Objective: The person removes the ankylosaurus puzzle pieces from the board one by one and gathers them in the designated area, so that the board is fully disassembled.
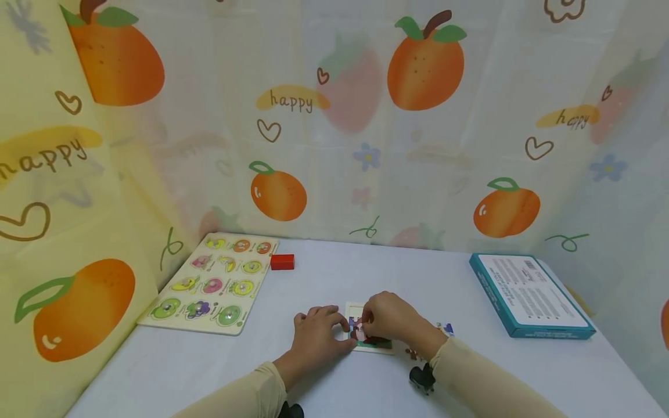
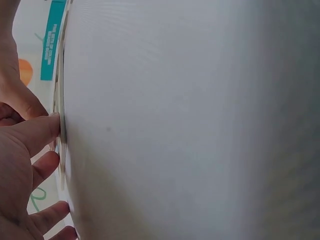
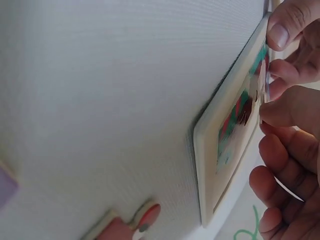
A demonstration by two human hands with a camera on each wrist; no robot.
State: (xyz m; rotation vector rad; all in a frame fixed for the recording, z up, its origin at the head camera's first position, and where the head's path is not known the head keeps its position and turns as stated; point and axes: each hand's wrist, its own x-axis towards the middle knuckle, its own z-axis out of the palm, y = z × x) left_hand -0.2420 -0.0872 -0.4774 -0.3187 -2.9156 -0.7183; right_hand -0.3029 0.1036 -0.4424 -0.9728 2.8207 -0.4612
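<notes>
A small framed jigsaw puzzle (image 1: 353,307) with a colourful picture lies flat on the white table. My left hand (image 1: 320,337) is at its left side, fingers spread and thumb resting on the frame's near corner. In the right wrist view, the left thumb (image 3: 282,31) lies on the frame (image 3: 204,145). My right hand (image 1: 392,316) reaches over the puzzle from the right; its thumb and forefinger pinch a small puzzle piece at the picture, mostly hidden by the fingers. Loose puzzle pieces (image 1: 413,353) lie under the right wrist, and a pinkish-red one (image 3: 148,216) shows close up.
A board with fruit pictures (image 1: 212,285) lies at the left, with a red block (image 1: 283,262) by its far right corner. At the right is a teal box (image 1: 533,296) with a white printed face. A fruit-patterned curtain (image 1: 334,174) hangs behind the table.
</notes>
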